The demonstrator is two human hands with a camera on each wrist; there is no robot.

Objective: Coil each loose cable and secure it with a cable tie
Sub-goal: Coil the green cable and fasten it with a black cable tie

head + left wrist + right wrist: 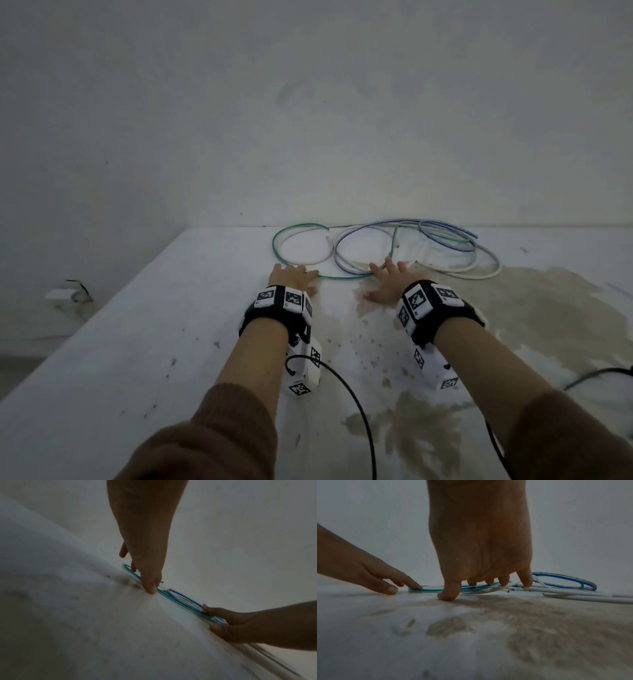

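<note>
A loose tangle of cables lies flat at the far edge of a white surface: a green cable (278, 236), a blue cable (445, 236) and a thicker white cable (479, 274). My left hand (294, 275) lies flat with straight fingers touching the green cable (133, 573) at its near curve. My right hand (385, 279) is spread flat, fingertips resting on the crossing cables (481, 588). In the right wrist view the blue cable (565, 578) loops to the right of the fingers. Neither hand grips anything. No cable tie shows.
The white surface (137, 342) has a large brown stain (513, 325) at the right and front. A wall stands just behind the cables. Black sensor leads (349, 394) trail from both wrists. The surface's left edge drops to a floor with a small white object (63, 294).
</note>
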